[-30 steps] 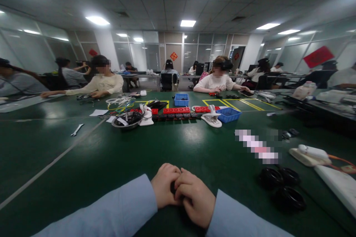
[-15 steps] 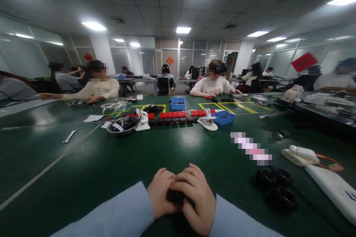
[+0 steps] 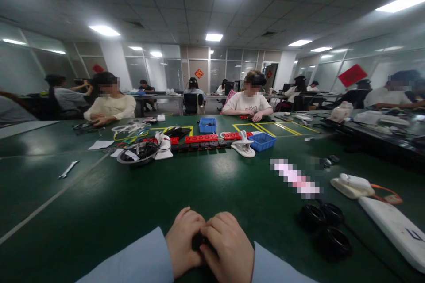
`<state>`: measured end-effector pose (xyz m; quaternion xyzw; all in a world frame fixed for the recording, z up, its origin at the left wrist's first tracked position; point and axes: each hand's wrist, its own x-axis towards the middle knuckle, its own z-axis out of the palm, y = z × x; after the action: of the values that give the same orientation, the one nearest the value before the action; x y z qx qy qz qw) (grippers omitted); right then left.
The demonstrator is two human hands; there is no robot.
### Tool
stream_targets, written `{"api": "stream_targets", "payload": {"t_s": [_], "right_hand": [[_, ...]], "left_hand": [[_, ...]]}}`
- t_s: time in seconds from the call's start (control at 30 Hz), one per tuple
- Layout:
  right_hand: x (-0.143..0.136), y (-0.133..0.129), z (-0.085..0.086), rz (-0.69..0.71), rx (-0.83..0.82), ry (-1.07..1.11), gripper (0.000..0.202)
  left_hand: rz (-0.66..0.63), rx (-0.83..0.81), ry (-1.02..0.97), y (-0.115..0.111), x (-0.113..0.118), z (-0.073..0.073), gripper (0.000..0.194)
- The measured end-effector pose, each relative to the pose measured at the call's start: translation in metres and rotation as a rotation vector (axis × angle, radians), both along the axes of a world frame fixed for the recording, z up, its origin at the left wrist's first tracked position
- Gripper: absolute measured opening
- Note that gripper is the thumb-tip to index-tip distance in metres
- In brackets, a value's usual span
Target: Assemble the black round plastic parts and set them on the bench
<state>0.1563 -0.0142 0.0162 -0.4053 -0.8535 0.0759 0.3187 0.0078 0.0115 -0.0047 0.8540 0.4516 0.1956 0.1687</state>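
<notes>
My left hand [image 3: 183, 241] and my right hand [image 3: 229, 243] meet close to the near edge of the green table [image 3: 133, 203], fingers curled and fingertips touching. Between them is a small black object [image 3: 197, 242], mostly covered, so its kind does not show. Both hands are closed around it. To the right of my right hand stand three black ring-shaped parts [image 3: 334, 241], with a black cable running beside them.
Further right lie a white board-like slab [image 3: 392, 227] and a white device on a beige base [image 3: 352, 187]. Across the middle are red-and-black power strips [image 3: 201, 139], blue bins [image 3: 262, 142], a metal bowl of cables [image 3: 134, 159] and white clamps [image 3: 244, 147]. A wrench [image 3: 68, 169] lies left. Several people sit beyond.
My hands sit slightly lower in view, fingers curled further over the black object, which shows less. The view shifts slightly. At left, a co-worker's outstretched arm has drawn in.
</notes>
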Motion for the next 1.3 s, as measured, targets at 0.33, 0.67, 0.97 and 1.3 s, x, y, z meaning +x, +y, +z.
{"api": "stream_targets", "payload": {"t_s": [0.33,0.67,0.97,1.3], "right_hand": [[0.006,0.006,0.002,0.309,-0.031,0.279,0.033],[0.002,0.008,-0.004,0.418,0.038,0.318,0.021],[0.002,0.004,-0.009,0.298,0.121,0.214,0.019],[0.009,-0.007,0.018,0.043,-0.005,0.163,0.028]], "left_hand": [[-0.036,-0.041,0.042,0.003,0.0,0.006,0.022],[-0.096,-0.006,0.009,0.005,-0.001,0.004,0.027],[-0.098,0.024,-0.057,0.006,-0.001,-0.001,0.032],[-0.131,-0.022,0.002,0.008,-0.006,-0.001,0.034]]}}
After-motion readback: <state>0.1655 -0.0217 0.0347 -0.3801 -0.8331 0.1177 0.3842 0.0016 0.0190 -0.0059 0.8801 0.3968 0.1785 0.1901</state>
